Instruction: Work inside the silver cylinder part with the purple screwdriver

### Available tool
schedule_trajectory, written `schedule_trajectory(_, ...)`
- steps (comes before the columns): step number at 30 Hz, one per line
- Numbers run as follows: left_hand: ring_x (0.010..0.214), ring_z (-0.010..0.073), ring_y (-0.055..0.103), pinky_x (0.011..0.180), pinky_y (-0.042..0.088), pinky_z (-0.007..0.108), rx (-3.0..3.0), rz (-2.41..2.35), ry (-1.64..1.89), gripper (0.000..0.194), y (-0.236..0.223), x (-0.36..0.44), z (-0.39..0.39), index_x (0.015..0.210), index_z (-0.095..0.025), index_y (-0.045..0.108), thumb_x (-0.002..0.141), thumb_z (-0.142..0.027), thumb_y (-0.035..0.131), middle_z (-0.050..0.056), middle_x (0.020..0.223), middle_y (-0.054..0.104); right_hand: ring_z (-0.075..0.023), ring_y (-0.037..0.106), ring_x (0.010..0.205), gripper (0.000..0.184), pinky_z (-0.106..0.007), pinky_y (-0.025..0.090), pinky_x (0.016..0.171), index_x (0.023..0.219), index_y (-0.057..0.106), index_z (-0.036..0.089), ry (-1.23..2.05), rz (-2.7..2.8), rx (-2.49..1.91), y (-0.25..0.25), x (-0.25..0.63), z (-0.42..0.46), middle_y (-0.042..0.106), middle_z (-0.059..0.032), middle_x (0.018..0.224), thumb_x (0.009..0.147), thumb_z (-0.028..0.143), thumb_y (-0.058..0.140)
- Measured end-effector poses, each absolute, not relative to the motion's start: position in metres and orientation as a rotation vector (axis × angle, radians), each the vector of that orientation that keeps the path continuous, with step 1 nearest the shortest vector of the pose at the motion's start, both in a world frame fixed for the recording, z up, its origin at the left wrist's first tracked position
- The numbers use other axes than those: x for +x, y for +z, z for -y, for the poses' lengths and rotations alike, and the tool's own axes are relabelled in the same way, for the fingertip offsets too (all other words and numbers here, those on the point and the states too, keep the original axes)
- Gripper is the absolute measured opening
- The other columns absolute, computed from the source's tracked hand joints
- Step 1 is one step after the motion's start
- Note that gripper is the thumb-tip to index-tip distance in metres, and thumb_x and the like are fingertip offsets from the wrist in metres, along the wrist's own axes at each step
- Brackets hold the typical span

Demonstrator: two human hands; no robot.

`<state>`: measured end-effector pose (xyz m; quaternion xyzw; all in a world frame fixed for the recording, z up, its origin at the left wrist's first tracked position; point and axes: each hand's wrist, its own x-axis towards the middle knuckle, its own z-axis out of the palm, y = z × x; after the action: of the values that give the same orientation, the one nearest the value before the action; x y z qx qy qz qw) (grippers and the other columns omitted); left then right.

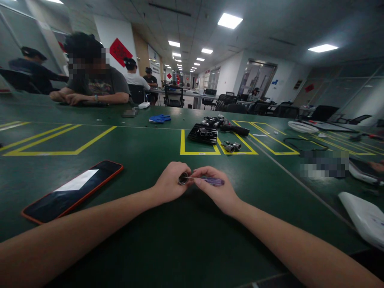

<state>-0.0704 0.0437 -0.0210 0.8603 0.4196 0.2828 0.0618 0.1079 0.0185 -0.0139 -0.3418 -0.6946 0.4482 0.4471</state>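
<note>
My left hand (171,183) is closed around a small metal cylindrical part (183,178), whose round open end faces me. In my right hand (218,193) is a screwdriver (213,181) with a translucent purple handle. Its thin shaft points left and reaches the metal part; whether the tip touches the rim or sits inside, I cannot tell. Both hands are close together above the green table (144,244). Beyond them, two similar metal parts (233,147) lie within yellow tape lines, beside a black packet (203,134).
A phone in an orange case (73,192) lies left of my arms. Farther back are a blue glove (160,119), a pile of metal parts (214,121) and a black tubular item (235,129). A white device (364,218) sits at right. Another person (96,82) works across the table.
</note>
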Motion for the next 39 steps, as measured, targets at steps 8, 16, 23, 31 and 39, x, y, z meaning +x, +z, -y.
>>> schedule_trajectory(8,0.066,0.0166,0.056,0.067,0.041,0.031,2.608,-1.211,0.825,0.007,-0.017,-0.068,-0.044,0.068,-0.015,0.055,0.072,-0.02,0.057,0.001,0.068,0.059,-0.0164,0.061,0.082,0.01,-0.035,0.049,0.078,0.084,0.064,0.016,1.027,1.813,-0.817,-0.009,0.11,-0.019,0.065,-0.0045,0.087,0.076,0.02,0.06)
schedule_trajectory(16,0.065,0.0171,0.055,0.062,0.041,0.029,2.616,-1.196,0.935,0.013,-0.022,-0.069,-0.045,0.07,-0.014,0.056,0.074,-0.027,0.057,0.003,0.067,0.059,-0.0165,0.061,0.081,0.009,-0.035,0.049,0.077,0.084,0.063,0.015,1.021,1.814,-0.756,-0.007,0.115,-0.017,0.065,-0.0051,0.086,0.076,0.019,0.06)
schedule_trajectory(23,0.063,0.0154,0.055,0.057,0.041,0.025,2.571,-1.244,0.976,0.017,-0.021,-0.067,-0.042,0.069,-0.015,0.056,0.073,-0.031,0.059,0.002,0.066,0.06,-0.0161,0.06,0.079,0.004,-0.032,0.048,0.074,0.078,0.062,0.016,0.794,1.855,-0.748,-0.004,0.119,-0.016,0.064,-0.0051,0.084,0.077,0.018,0.058)
schedule_trajectory(31,0.063,0.0152,0.056,0.057,0.042,0.025,2.593,-1.208,1.005,0.016,-0.024,-0.07,-0.044,0.068,-0.016,0.056,0.072,-0.031,0.059,0.001,0.066,0.06,-0.0152,0.059,0.077,0.006,-0.034,0.047,0.077,0.073,0.058,0.018,0.545,1.949,-0.71,-0.007,0.115,-0.012,0.064,-0.0027,0.076,0.075,0.013,0.055)
schedule_trajectory(39,0.064,0.0155,0.057,0.057,0.042,0.025,2.607,-1.19,1.005,0.017,-0.025,-0.07,-0.044,0.07,-0.015,0.056,0.073,-0.032,0.058,0.002,0.068,0.06,-0.0153,0.06,0.076,0.007,-0.034,0.047,0.076,0.074,0.059,0.017,0.47,1.955,-0.739,-0.01,0.113,-0.014,0.065,-0.0029,0.076,0.075,0.012,0.056)
